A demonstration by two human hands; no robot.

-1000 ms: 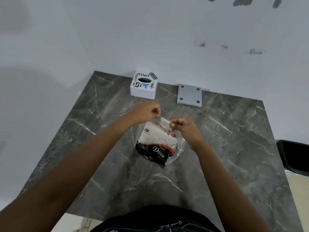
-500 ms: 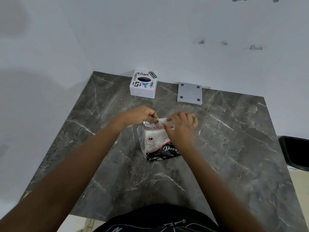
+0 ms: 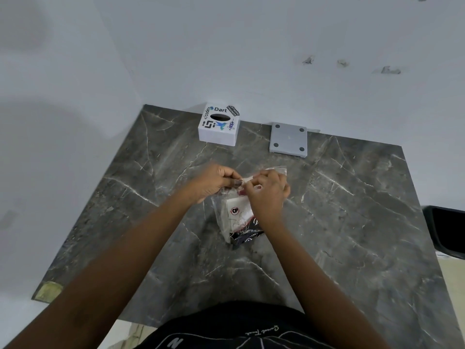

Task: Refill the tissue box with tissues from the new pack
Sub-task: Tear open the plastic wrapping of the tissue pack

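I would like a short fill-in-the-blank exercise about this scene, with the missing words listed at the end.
1. Both hands pinch the top of the tissue pack, whose wrapper is made of clear ____.
2. The tissue box stands at the table's far edge, against the ____.
3. The opening in the top of the box is ____ in shape.
4. The grey square plate has ____ dark round dots, one near each corner.

Missing words: plastic; wall; oval; four

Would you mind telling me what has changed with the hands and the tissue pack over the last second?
The plastic-wrapped tissue pack has turned from lying slanted to more upright on the grey marble table. The right hand moved over its top; the left hand stayed, and both still pinch the clear wrapper's top edge. The white stickered tissue box and grey square plate have not moved.
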